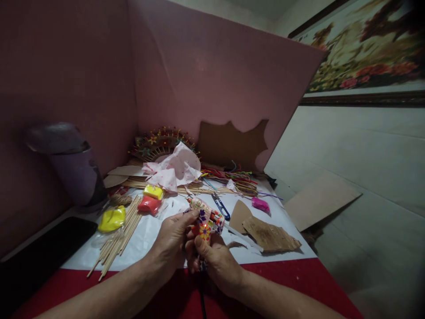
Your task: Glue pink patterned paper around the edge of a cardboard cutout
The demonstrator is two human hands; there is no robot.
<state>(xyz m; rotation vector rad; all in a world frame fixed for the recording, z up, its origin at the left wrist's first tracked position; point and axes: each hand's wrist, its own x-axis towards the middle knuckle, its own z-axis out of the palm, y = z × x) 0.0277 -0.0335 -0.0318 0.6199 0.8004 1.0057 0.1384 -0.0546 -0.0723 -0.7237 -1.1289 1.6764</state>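
Note:
My left hand [170, 239] and my right hand [221, 262] meet low in the middle, both closed on a small piece of floral-patterned material [203, 217]. Its pattern shows purple, orange and yellow flowers on a pale ground. The left thumb presses on its upper left side, while the right thumb pinches its lower part. Folds and fingers hide its full shape, and I cannot tell whether something is wrapped inside. Just beyond it lie blue-handled thread snips [221, 207]. Right of the hands are a torn piece of cardboard [272, 235] and a smaller cut cardboard piece [240, 215].
Wooden sticks [120, 237] lie left, near yellow clay [112, 219], red clay [149, 205] and a dark tablet-like slab [49, 248]. A purple tumbler [75, 173] stands behind. Pink cloth [177, 166], colourful pipe cleaners [237, 177] and magenta clay [260, 204] sit farther back.

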